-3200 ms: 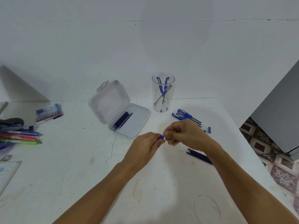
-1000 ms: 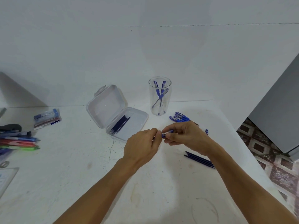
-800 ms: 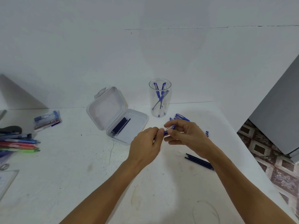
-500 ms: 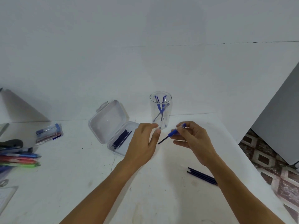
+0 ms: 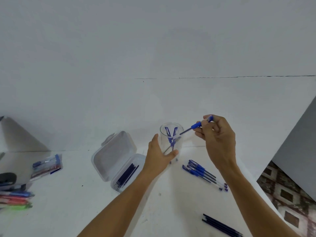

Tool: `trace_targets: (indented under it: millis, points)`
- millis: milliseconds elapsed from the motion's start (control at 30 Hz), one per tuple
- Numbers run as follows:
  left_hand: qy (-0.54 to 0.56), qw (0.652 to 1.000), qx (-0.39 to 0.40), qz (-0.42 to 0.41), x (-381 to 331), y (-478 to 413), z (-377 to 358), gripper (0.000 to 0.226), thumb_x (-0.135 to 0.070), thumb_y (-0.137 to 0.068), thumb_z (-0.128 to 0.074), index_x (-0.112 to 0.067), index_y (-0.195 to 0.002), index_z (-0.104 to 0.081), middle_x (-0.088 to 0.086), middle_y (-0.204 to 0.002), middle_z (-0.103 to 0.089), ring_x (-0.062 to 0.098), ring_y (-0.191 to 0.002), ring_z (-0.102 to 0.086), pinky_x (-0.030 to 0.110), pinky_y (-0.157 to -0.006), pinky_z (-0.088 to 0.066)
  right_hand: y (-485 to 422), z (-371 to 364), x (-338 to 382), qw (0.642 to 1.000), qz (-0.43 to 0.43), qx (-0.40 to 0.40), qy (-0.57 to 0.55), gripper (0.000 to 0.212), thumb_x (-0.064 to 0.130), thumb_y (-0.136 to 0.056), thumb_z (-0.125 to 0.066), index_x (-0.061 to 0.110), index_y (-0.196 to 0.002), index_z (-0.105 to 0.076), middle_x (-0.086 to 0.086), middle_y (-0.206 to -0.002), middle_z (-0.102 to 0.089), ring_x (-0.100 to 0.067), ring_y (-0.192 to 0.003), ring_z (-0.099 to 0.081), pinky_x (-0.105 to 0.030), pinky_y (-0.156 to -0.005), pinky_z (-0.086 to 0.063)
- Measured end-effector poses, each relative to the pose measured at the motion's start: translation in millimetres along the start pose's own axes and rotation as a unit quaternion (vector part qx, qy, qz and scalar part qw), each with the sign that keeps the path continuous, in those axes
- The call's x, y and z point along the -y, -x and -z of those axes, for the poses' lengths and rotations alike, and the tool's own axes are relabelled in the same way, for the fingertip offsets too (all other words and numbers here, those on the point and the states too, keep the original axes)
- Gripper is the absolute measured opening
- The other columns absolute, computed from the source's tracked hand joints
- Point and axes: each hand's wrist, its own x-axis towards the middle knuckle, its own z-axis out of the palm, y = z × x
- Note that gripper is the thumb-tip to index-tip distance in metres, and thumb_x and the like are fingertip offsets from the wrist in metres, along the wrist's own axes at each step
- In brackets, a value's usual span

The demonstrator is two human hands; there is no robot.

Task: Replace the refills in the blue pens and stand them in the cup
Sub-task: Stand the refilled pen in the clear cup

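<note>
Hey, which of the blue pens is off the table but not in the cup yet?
The pen pinched in the right hand, tip angled toward the cup; the others stand inside it or lie on the table.

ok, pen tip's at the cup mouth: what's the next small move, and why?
Probably lower the blue pen tip-first into the clear cup and let go. The right hand pinches it tilted, tip at the rim, while the left hand grips the cup's wall to steady it. Other blue pens stand inside.
</note>
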Motion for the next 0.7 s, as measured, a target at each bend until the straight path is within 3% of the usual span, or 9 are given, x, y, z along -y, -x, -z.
trace_targets:
  millis: [200,367,533,700]
  points:
    - [0.025,0.999,-0.004,-0.027,-3,-17,-8,0.084,-0.047,-0.068,-0.082,-0.029,-0.137,-0.039,-0.007,-0.134,-0.051,0.012,-0.123,-0.048,0.027,-0.094,-0.043,-20,-22,-17,0.994,0.049,0.033,0.087,0.012,0.02,-0.099,-0.056,0.019,-0.11,-0.06,0.017,-0.092,-0.071,-0.015,-0.086,-0.072,-0.039,-0.08,-0.06]
    - [0.05,0.999,0.001,-0.019,-3,-12,-10,0.082,-0.041,-0.072,-0.083,-0.023,-0.139,-0.038,-0.009,-0.134,-0.052,0.01,-0.122,-0.048,0.023,-0.091,-0.042,-21,-30,-43,0.978,0.084,0.07,0.179,0.015,0.018,-0.097,-0.059,0.02,-0.112,-0.062,0.014,-0.093,-0.068,-0.002,-0.089,-0.066,-0.021,-0.078,-0.055]
    - [0.049,0.999,0.002,-0.014,-5,-6,-12,0.077,-0.045,-0.069,-0.083,-0.032,-0.132,-0.04,-0.013,-0.127,-0.055,0.009,-0.117,-0.051,0.023,-0.087,-0.044,-20,-35,-65,0.955,0.088,0.105,0.264,0.017,0.021,-0.095,-0.062,0.023,-0.11,-0.068,0.007,-0.107,-0.066,-0.01,-0.1,-0.06,-0.031,-0.089,-0.052]
    - [0.05,0.999,0.005,-0.007,-7,-4,-13,0.082,-0.045,-0.069,-0.083,-0.029,-0.136,-0.038,-0.009,-0.131,-0.054,0.014,-0.121,-0.051,0.025,-0.091,-0.046,-18,-33,-68,0.943,0.075,0.124,0.299,0.027,0.026,-0.094,-0.062,0.025,-0.121,-0.068,0.003,-0.116,-0.06,-0.01,-0.106,-0.055,-0.021,-0.087,-0.045]
